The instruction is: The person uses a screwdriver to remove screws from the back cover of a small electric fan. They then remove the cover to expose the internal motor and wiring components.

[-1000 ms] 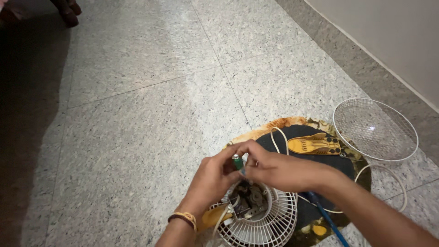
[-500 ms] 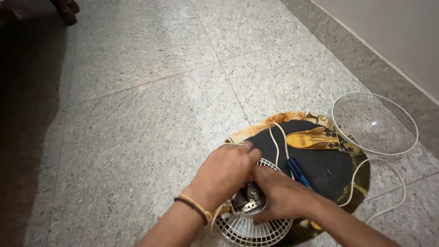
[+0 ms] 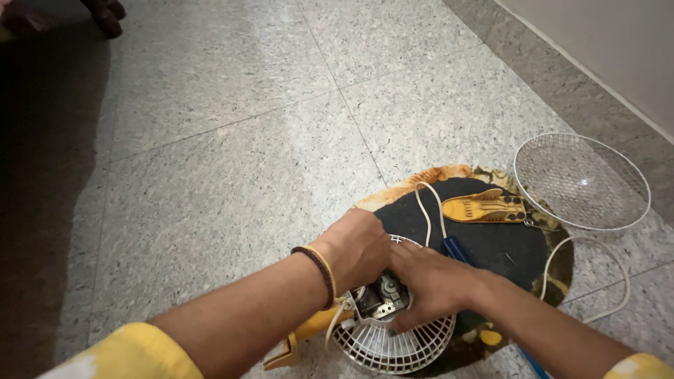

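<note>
— Hands meet over what?
— Left hand (image 3: 359,249) and right hand (image 3: 428,284) press onto a white fan grille (image 3: 393,344) with its motor (image 3: 382,298) exposed, on a round mat (image 3: 491,245).
— Grips?
— Cannot tell; fingers curled, nothing clearly clasped. A wire basket (image 3: 581,181) sits beside.

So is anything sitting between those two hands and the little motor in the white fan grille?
Nothing visible does. Both the left hand and right hand already rest right at the motor inside the grille.
</note>
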